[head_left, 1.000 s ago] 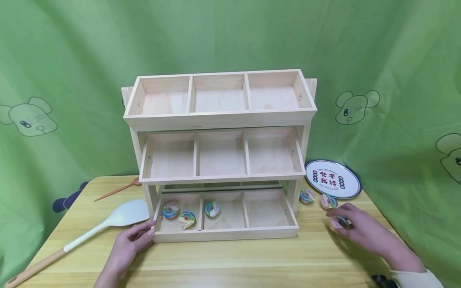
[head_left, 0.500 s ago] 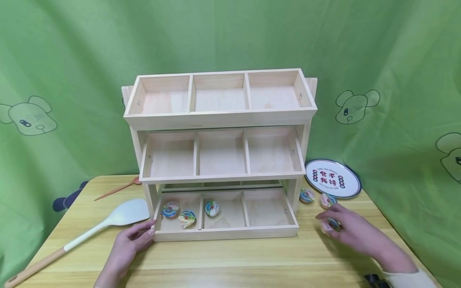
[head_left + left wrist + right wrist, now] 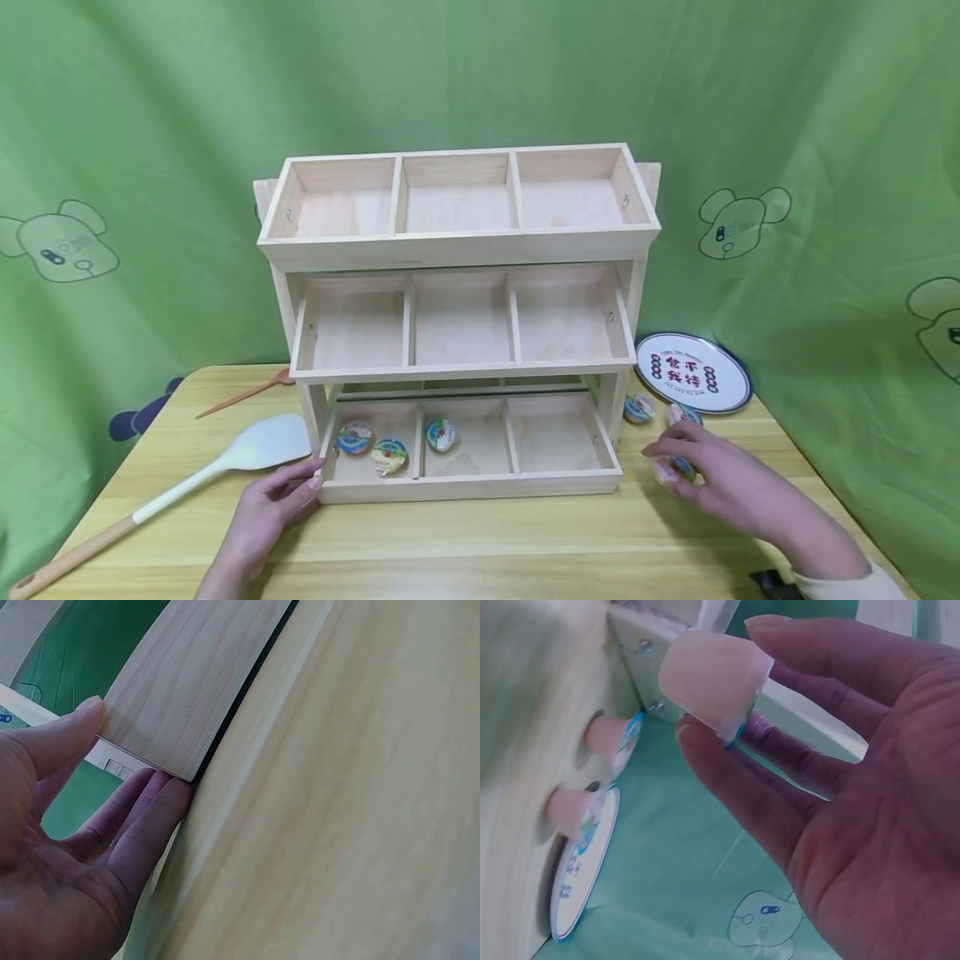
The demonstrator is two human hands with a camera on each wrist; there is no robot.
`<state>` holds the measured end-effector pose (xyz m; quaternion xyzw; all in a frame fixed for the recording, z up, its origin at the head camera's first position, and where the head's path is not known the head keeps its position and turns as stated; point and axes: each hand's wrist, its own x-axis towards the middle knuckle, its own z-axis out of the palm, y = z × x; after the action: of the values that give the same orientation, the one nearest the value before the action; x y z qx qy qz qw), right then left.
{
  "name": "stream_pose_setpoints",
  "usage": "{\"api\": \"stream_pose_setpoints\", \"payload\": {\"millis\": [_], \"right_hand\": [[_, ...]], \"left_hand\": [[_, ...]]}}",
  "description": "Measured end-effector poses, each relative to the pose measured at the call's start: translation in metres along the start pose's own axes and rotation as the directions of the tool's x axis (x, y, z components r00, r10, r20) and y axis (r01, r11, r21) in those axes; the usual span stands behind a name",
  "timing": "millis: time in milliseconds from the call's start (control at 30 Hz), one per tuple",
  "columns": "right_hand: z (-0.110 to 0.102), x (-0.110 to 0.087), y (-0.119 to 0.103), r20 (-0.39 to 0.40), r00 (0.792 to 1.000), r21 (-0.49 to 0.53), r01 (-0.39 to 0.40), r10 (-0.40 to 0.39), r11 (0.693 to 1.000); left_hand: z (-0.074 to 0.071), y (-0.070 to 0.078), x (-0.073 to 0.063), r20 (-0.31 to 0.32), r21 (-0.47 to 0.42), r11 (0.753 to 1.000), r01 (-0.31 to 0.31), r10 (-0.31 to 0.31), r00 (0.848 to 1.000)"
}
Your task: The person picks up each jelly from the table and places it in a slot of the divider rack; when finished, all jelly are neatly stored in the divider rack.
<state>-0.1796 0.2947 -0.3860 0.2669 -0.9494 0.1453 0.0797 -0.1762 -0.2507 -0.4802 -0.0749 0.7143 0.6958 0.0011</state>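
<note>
My right hand [image 3: 723,479] holds a small jelly cup [image 3: 712,682] between thumb and fingers, above the table right of the wooden rack. In the right wrist view the cup is pale pink with a colourful foil lid. My left hand [image 3: 266,517] grips the left front corner of the bottom wooden tray [image 3: 472,489], thumb at the upper edge and fingers at the lower edge in the left wrist view. Inside that tray, jelly cups [image 3: 355,437] lie in the left compartment, and one jelly cup [image 3: 441,435] lies in the middle compartment.
Two jelly cups [image 3: 574,812] stand on the table near an oval plate [image 3: 693,375] right of the rack. The middle tray [image 3: 461,372] and top tray [image 3: 457,248] rise above. A white spatula [image 3: 266,443] and a red spoon [image 3: 247,396] lie left. Green curtain [image 3: 480,75] hangs behind.
My right hand has moved left toward the rack, carrying the jelly cup. My left hand stays at the tray corner, and the cups in the tray have not moved.
</note>
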Motion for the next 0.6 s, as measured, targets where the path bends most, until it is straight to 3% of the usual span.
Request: {"api": "stream_pose_setpoints", "payload": {"millis": [200, 600], "right_hand": [[-0.001, 0.007, -0.011, -0.028, 0.999, 0.018, 0.043, -0.043, 0.999], [-0.001, 0.025, -0.033, 0.023, 0.997, 0.038, 0.071, -0.072, 0.997]], "left_hand": [[-0.001, -0.001, 0.0, -0.003, 0.006, 1.0, -0.012, 0.012, 1.0], [-0.001, -0.001, 0.0, 0.01, 0.019, 0.999, -0.029, 0.029, 1.0]]}}
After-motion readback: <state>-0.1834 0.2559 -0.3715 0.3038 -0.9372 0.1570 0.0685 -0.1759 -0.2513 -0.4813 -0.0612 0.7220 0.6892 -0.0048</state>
